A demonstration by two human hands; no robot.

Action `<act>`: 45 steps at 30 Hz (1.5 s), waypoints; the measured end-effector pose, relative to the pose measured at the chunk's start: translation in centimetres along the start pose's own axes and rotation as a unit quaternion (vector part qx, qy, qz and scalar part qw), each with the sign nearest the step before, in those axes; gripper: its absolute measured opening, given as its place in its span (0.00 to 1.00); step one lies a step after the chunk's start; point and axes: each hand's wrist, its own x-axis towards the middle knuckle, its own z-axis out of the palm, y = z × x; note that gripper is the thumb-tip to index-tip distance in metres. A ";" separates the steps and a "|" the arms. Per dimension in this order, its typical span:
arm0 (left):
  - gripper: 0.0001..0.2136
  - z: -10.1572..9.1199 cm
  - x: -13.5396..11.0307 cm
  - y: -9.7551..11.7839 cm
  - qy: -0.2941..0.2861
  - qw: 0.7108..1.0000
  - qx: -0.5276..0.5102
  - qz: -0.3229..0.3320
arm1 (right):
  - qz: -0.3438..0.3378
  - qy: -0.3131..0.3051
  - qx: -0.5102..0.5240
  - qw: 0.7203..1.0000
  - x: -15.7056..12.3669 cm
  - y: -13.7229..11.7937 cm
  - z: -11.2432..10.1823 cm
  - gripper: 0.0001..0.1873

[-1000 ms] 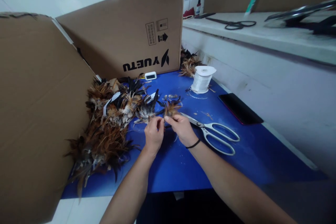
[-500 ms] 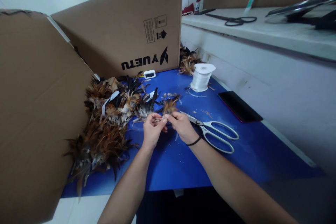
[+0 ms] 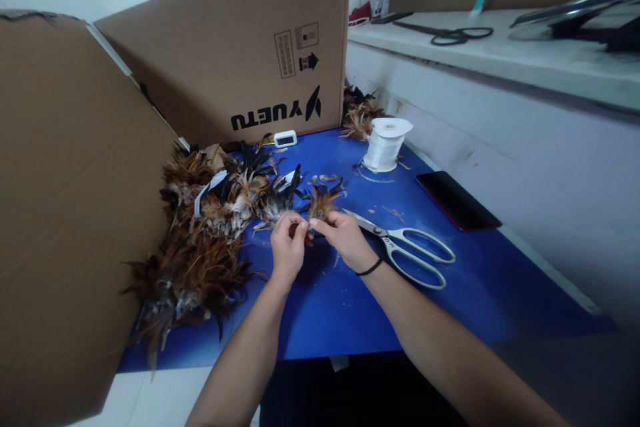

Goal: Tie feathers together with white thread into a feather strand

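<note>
Near the middle of the table, my right hand (image 3: 346,239) pinches a small bunch of brown and black feathers (image 3: 323,201) by its lower end, tips pointing away from me. My left hand (image 3: 289,248) is closed, thumb against curled fingers, close to my right fingertips at the base of the bunch. What lies between those left fingers is too small to make out. White-handled scissors (image 3: 420,247) lie just right of my right hand, blades toward it. Beyond my left hand is a dark grey feather clump (image 3: 277,205).
Large feather piles (image 3: 195,260) cover the table's left side beside a cardboard box (image 3: 215,60). A white ribbon spool (image 3: 384,147) and a dark phone (image 3: 457,200) are on the right. Black scissors (image 3: 453,35) rest on a ledge (image 3: 530,47) along the wall.
My left hand has shifted slightly left, and its thumb has drawn back from my right fingertips. The feather bunch stays in my right hand.
</note>
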 end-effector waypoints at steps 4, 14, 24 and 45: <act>0.05 0.0 -0.1 0.3 0.021 0.986 0.120 0.114 | 0.001 -0.003 0.018 1.000 0.0 0.2 0.1 0.16; 0.03 -0.2 0.0 0.0 0.012 0.925 0.247 0.288 | 0.003 -0.019 -0.011 1.000 0.1 0.0 -0.5 0.13; 0.04 0.0 -0.2 -0.4 -0.041 0.959 0.166 0.228 | 0.065 -0.069 -0.037 0.995 0.0 -1.4 -1.5 0.08; 0.03 0.0 -0.2 -0.2 -0.079 0.964 0.184 0.174 | 0.057 -0.100 -0.139 0.984 0.0 -2.0 -2.6 0.06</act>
